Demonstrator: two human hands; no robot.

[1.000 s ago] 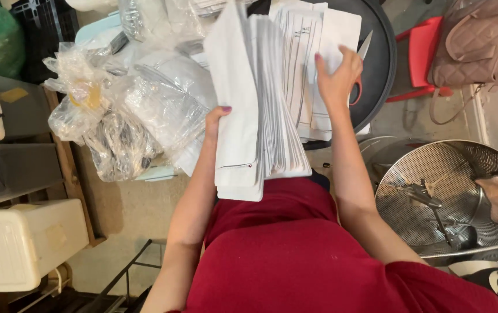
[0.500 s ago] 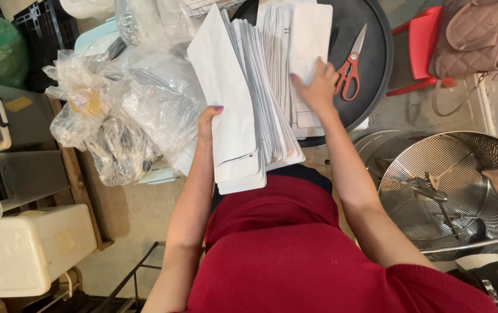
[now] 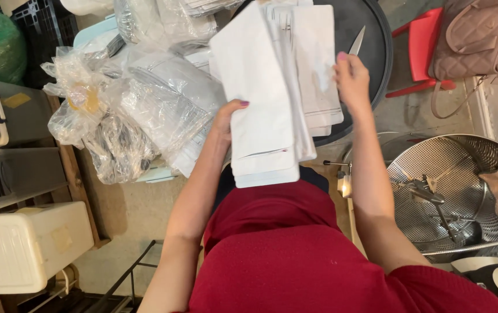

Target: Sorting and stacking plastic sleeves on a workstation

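Note:
My left hand (image 3: 228, 119) grips the left edge of a thick stack of white flat pouches (image 3: 260, 104), holding it upright against my red top. My right hand (image 3: 352, 78) holds the right side of the stack, fingers on the rearmost pouches (image 3: 317, 75), which lean over a round black tray (image 3: 371, 40). The tip of a pair of scissors (image 3: 356, 42) pokes out on the tray just behind my right hand; its handles are hidden.
Clear plastic bags (image 3: 139, 98) of packets lie piled at the left. A perforated steel drum (image 3: 457, 191) with a stirring arm is at the right. A beige handbag (image 3: 475, 35) rests on a red stool (image 3: 423, 49). Plastic boxes (image 3: 23, 243) stand at the far left.
The fanned stack has been squared together into a tighter bundle. My right hand moved from the stack's middle to its right edge, now covering the scissors' handles.

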